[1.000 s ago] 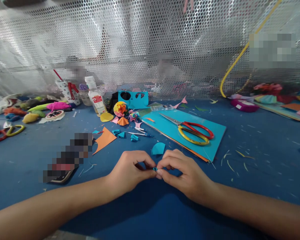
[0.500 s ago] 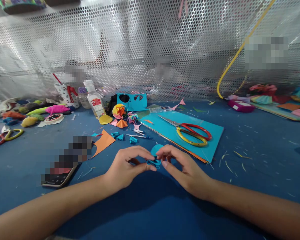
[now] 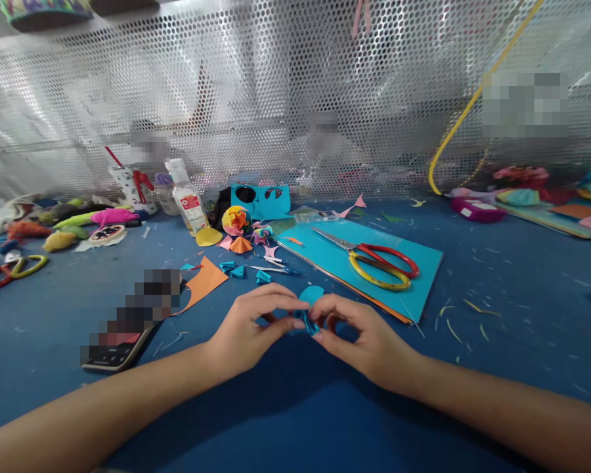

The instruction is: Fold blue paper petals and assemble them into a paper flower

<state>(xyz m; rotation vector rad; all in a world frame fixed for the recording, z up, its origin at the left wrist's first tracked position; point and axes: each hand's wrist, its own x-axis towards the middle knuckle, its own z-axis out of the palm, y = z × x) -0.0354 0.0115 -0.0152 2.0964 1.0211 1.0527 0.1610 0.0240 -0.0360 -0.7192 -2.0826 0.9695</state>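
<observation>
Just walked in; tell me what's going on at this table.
A person has a small folded blue paper between the fingertips of the left hand and the right hand. Just beyond lies a flat blue piece, and farther off are small folded pieces near an orange scrap. Scissors lie on a paper stack to the right.

Patterned tumbler with red straw before perforated metal screen; smartphone lying at left; yellow cord at right.
</observation>
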